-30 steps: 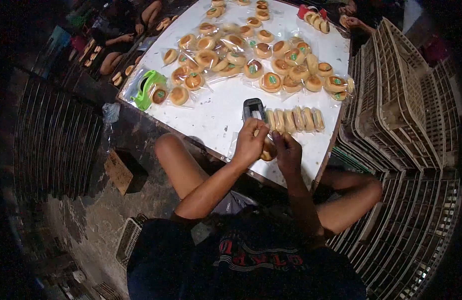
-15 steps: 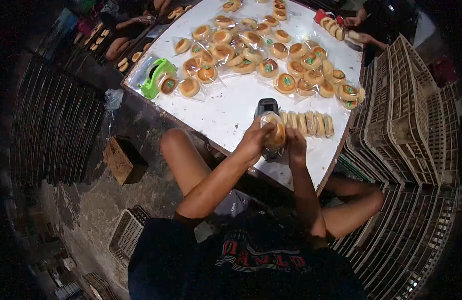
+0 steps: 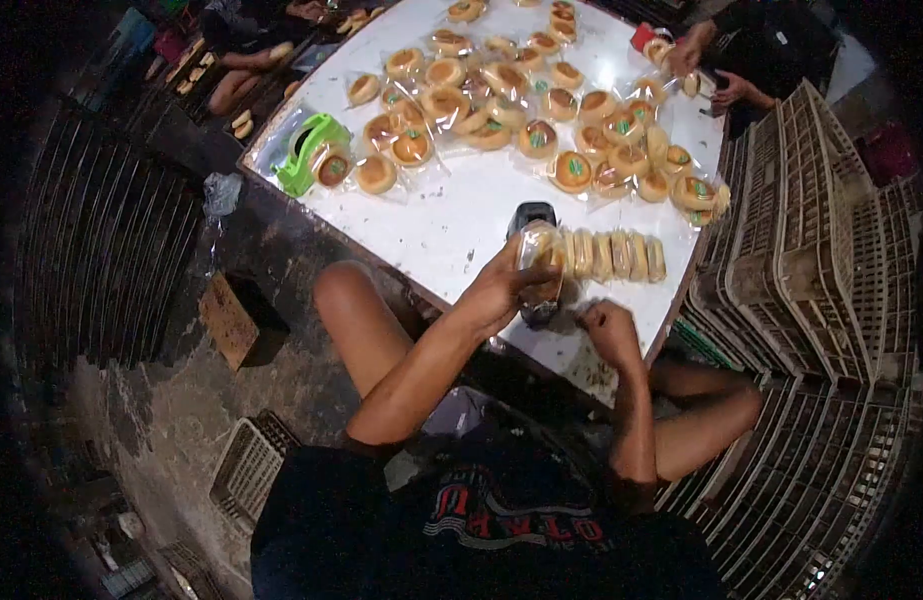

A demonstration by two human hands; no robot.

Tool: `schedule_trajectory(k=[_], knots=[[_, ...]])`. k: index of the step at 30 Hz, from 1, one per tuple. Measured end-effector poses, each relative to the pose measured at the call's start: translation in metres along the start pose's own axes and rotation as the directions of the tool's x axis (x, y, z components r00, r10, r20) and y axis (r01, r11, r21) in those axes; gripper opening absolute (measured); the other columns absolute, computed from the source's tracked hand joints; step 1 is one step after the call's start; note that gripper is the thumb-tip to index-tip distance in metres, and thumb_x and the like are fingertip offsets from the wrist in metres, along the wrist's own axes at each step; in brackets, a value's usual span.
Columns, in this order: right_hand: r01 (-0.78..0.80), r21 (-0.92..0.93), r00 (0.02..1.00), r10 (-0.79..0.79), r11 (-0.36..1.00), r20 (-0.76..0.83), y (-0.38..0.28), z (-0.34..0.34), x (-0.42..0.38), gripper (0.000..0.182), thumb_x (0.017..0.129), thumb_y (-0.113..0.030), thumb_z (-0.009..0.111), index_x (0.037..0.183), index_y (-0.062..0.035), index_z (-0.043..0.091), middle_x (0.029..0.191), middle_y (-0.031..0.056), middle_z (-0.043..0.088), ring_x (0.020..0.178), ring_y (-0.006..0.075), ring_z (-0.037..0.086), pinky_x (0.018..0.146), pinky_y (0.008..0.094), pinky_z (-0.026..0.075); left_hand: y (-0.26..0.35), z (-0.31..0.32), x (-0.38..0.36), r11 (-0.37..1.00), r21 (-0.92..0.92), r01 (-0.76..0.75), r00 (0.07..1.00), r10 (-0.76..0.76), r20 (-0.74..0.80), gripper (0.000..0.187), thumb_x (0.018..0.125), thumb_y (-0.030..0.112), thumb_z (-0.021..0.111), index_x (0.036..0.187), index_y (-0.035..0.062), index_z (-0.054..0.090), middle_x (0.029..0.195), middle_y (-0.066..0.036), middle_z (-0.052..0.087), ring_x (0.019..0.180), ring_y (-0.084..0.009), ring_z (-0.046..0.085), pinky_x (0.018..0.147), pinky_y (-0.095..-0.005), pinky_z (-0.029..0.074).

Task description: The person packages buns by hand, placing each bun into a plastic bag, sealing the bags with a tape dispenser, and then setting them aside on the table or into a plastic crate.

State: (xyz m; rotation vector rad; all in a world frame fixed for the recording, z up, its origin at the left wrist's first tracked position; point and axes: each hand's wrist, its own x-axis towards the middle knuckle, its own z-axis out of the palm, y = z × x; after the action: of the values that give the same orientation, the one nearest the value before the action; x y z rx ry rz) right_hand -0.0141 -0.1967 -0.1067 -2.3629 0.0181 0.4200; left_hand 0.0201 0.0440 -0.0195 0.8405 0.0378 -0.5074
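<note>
My left hand [image 3: 493,292] grips a round bun [image 3: 541,262] in a clear plastic wrapper, held over the near side of the white table [image 3: 431,235]. Behind and below that bun stands a black device [image 3: 534,213], mostly covered by the bun and hand. My right hand [image 3: 613,335] is apart from the bun, to its right and nearer my body, with its fingers curled closed. Anything inside those fingers is hidden. Just right of the held bun, several wrapped buns [image 3: 621,256] stand on edge in a row.
Many wrapped buns [image 3: 446,105], some with green labels, cover the table's far half. A green tape dispenser [image 3: 316,150] sits at the left edge. Stacked plastic crates [image 3: 781,230] rise on the right. Another person's hands [image 3: 726,92] work at the far right corner.
My right hand has left the bun and come down towards my body, its fingers curling in. My left hand stays by the black device with the bun.
</note>
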Motion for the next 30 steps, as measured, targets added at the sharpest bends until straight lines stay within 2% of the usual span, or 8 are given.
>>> schedule_trajectory(k=[5,13,16,17,20,23,26,30], knots=[[0.227,0.52,0.971,-0.229,0.823,-0.063,-0.128,-0.076,-0.036,0.023,0.079,-0.016,0.075,0.076,0.0016,0.061,0.07,0.0065,0.057,0.064,0.0146,0.051,0.064,0.0316,0.042,-0.022,0.013,0.003,0.951,0.309,0.001,1.0,0.003,-0.012,0.059,0.092,0.002,0.054,0.146,0.0112,0.031,0.129,-0.011,0.052,0.112,-0.0219,0.056,0.092,-0.0334,0.051],[0.34,0.311,0.939,-0.302,0.887,-0.165,-0.021,-0.042,0.021,0.042,0.064,-0.017,0.088,0.096,-0.0055,0.063,0.087,0.0067,0.061,0.077,0.0189,0.057,0.067,0.0362,0.047,-0.024,0.019,0.006,0.887,0.445,0.125,0.958,-0.225,0.179,0.038,0.094,0.013,0.057,0.13,0.004,0.048,0.116,-0.009,0.062,0.106,-0.0162,0.059,0.091,-0.0291,0.047],[0.355,0.571,0.928,-0.353,0.741,-0.12,-0.061,-0.053,-0.012,0.055,0.061,-0.022,0.09,0.105,-0.0048,0.062,0.097,0.0095,0.06,0.086,0.0208,0.058,0.074,0.0384,0.048,-0.018,0.023,0.008,0.902,-0.052,0.429,0.899,-0.42,0.124,0.042,0.1,0.033,0.048,0.129,0.0025,0.049,0.117,-0.011,0.062,0.107,-0.0196,0.062,0.092,-0.0333,0.05],[0.579,0.169,0.815,-0.569,0.797,-0.11,-0.065,-0.062,-0.01,0.06,0.06,-0.027,0.09,0.107,-0.0039,0.061,0.106,0.0125,0.058,0.094,0.0232,0.059,0.081,0.0387,0.049,-0.02,0.02,0.013,0.894,-0.078,0.441,0.889,-0.422,0.179,0.052,0.102,0.042,0.039,0.129,0.0,0.049,0.12,-0.014,0.061,0.109,-0.024,0.062,0.092,-0.037,0.053],[0.367,0.344,0.926,-0.303,0.864,-0.227,-0.06,-0.079,-0.012,0.048,0.072,-0.028,0.083,0.106,-0.0025,0.06,0.096,0.0138,0.064,0.089,0.0252,0.063,0.079,0.0372,0.051,-0.016,0.018,0.023,0.938,-0.119,0.325,0.945,-0.32,0.063,0.04,0.1,0.029,0.045,0.126,-0.0008,0.05,0.12,-0.016,0.06,0.112,-0.0271,0.06,0.096,-0.0427,0.05],[0.388,0.339,0.691,-0.027,0.857,-0.723,-0.031,-0.084,0.016,0.042,0.085,-0.022,0.068,0.119,-0.0008,0.053,0.095,0.0176,0.066,0.087,0.03,0.066,0.078,0.0395,0.052,-0.012,0.018,0.036,0.98,0.066,0.189,0.973,-0.177,-0.151,0.042,0.096,0.028,0.052,0.127,0.0006,0.051,0.123,-0.016,0.059,0.11,-0.0275,0.06,0.097,-0.0452,0.046],[0.2,-0.06,0.115,-0.085,0.978,-0.99,0.016,-0.096,0.049,0.046,0.084,-0.022,0.067,0.123,-0.0018,0.053,0.103,0.0203,0.064,0.093,0.0366,0.063,0.08,0.0427,0.051,0.0,0.035,0.06,0.895,0.429,0.12,0.986,-0.059,-0.153,0.048,0.092,0.03,0.061,0.129,0.0002,0.052,0.122,-0.016,0.06,0.107,-0.0249,0.06,0.095,-0.0375,0.044],[0.119,-0.11,0.507,-0.156,0.987,-0.848,0.102,-0.072,0.073,0.045,0.081,-0.023,0.071,0.117,-0.0014,0.056,0.112,0.02,0.06,0.099,0.0387,0.059,0.082,0.0452,0.049,0.003,0.041,0.147,0.344,0.939,0.009,0.999,0.031,-0.021,0.067,0.084,0.042,0.069,0.125,-0.0078,0.053,0.118,-0.021,0.062,0.107,-0.0297,0.061,0.092,-0.0356,0.046]])
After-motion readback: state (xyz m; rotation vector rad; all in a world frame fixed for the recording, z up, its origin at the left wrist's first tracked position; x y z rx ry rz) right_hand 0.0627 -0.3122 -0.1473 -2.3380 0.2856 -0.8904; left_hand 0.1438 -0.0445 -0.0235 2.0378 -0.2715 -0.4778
